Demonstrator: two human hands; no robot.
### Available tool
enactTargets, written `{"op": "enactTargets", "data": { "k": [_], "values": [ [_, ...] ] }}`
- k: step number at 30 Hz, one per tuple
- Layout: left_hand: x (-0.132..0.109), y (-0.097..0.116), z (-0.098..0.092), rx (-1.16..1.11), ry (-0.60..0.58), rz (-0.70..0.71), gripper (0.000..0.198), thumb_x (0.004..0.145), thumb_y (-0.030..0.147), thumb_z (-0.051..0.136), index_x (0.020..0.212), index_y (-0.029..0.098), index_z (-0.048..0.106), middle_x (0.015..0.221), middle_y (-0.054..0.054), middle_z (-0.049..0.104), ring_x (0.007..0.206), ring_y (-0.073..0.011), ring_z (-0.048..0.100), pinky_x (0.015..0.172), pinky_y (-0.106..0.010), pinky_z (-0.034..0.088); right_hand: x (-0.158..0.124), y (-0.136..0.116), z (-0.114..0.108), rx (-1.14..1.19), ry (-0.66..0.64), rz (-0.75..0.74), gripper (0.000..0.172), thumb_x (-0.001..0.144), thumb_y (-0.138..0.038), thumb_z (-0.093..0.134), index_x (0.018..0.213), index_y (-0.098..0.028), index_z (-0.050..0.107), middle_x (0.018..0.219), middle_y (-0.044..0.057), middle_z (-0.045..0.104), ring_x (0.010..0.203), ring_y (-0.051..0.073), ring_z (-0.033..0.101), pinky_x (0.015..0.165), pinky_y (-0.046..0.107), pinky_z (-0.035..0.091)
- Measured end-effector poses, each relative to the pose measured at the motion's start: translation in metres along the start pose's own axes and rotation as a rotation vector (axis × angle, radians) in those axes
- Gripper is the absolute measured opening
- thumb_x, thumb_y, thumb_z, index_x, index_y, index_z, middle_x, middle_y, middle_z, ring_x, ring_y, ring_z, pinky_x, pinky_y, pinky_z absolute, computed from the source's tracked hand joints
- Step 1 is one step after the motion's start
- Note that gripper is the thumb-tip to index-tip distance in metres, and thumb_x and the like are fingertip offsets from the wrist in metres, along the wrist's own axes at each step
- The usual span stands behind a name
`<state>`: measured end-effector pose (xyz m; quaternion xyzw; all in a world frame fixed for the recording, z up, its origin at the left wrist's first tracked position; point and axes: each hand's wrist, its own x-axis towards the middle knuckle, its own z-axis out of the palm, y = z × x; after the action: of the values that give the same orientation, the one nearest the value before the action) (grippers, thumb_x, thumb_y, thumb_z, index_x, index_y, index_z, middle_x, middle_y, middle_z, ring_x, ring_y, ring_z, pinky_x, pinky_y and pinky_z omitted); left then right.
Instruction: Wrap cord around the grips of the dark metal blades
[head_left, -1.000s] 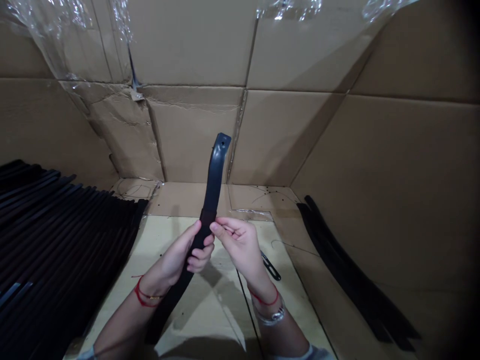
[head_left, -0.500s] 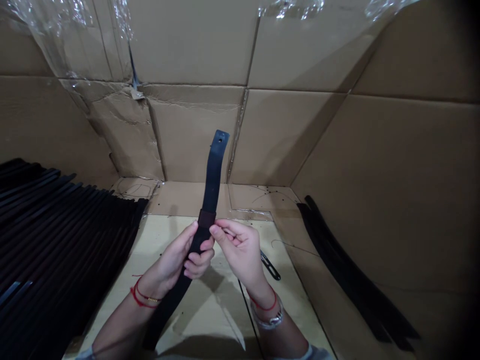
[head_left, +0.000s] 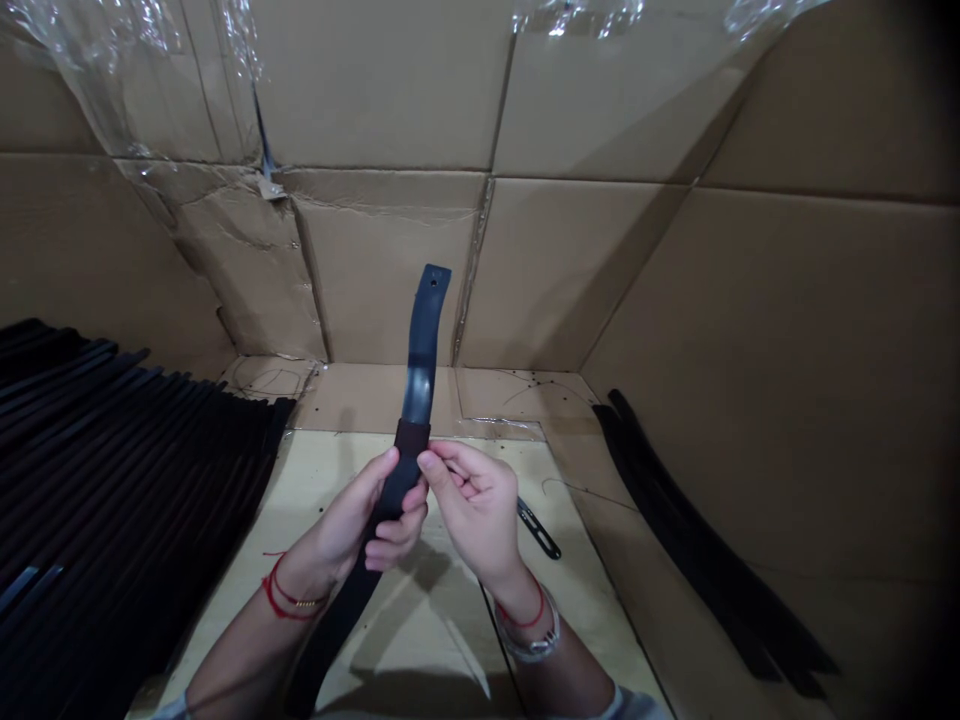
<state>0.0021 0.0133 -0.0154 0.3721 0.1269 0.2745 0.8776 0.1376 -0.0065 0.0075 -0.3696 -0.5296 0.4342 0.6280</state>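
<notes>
A long black strip [head_left: 424, 335], gently curved with a small hole near its squared tip, rises in front of me. Its lower part is covered in black fabric, with a dark brownish band [head_left: 412, 437] where the bare, shiny part emerges. My left hand [head_left: 379, 515] is closed around the covered part, thumb just under the band. Thumb and index finger of my right hand [head_left: 476, 505] pinch the covering's right edge just below the band. Behind my right hand shows a black slotted piece [head_left: 540, 528]; its other end is hidden.
Many dark strips [head_left: 135, 500] lie stacked at left. Several more black strips [head_left: 697, 550] lean along the right side. Cardboard walls [head_left: 390, 260] enclose the pale board [head_left: 525, 460] below my hands. Clear plastic film [head_left: 142, 40] hangs at the top, and loose threads [head_left: 589, 492] lie about.
The strip's upper end has shifted slightly left and down, and a bright reflection now shows above the band. Both hands keep nearly the same grip.
</notes>
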Motion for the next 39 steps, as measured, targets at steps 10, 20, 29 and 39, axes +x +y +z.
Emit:
{"op": "enactTargets", "data": {
  "k": [10,20,29,39],
  "values": [
    [-0.004,0.0,0.0,-0.115,-0.209,0.04,0.043,0.095,0.054,0.028,0.089,0.018,0.052,0.046,0.006,0.043,0.025,-0.006,0.027,0.025,-0.014,0.025,0.013,-0.003,-0.015,0.153,-0.31,0.222,0.035,0.082,-0.044,0.068,0.098,-0.012,0.07,0.056,0.002,0.066,0.038,0.005,0.037,0.037,0.018,0.028],
    [0.016,-0.008,0.006,0.393,0.465,0.347,0.046,0.084,0.061,0.053,0.076,0.015,0.052,0.053,0.001,0.056,0.044,-0.0095,0.052,0.044,-0.019,0.04,0.017,-0.002,-0.016,0.06,-0.109,0.122,0.029,0.075,-0.045,0.074,0.075,-0.016,0.072,0.047,-0.004,0.053,0.039,0.009,0.044,0.037,0.021,0.04],
    [0.004,-0.008,0.012,-0.021,0.1,0.176,0.046,0.094,0.055,0.037,0.065,0.019,0.042,0.037,0.011,0.027,0.025,-0.0035,0.015,0.026,-0.015,0.013,0.01,-0.001,-0.008,0.127,-0.207,0.191,0.025,0.077,-0.039,0.073,0.08,-0.015,0.071,0.057,0.001,0.064,0.05,0.012,0.059,0.048,0.022,0.047],
    [0.006,0.002,0.005,0.406,0.477,0.295,0.047,0.089,0.06,0.045,0.075,0.015,0.052,0.045,0.006,0.043,0.034,-0.0054,0.038,0.035,-0.015,0.029,0.018,0.009,-0.013,0.11,-0.149,0.121,0.036,0.078,-0.047,0.071,0.087,-0.012,0.071,0.052,-0.004,0.05,0.041,0.005,0.031,0.039,0.019,0.022]
  ]
}}
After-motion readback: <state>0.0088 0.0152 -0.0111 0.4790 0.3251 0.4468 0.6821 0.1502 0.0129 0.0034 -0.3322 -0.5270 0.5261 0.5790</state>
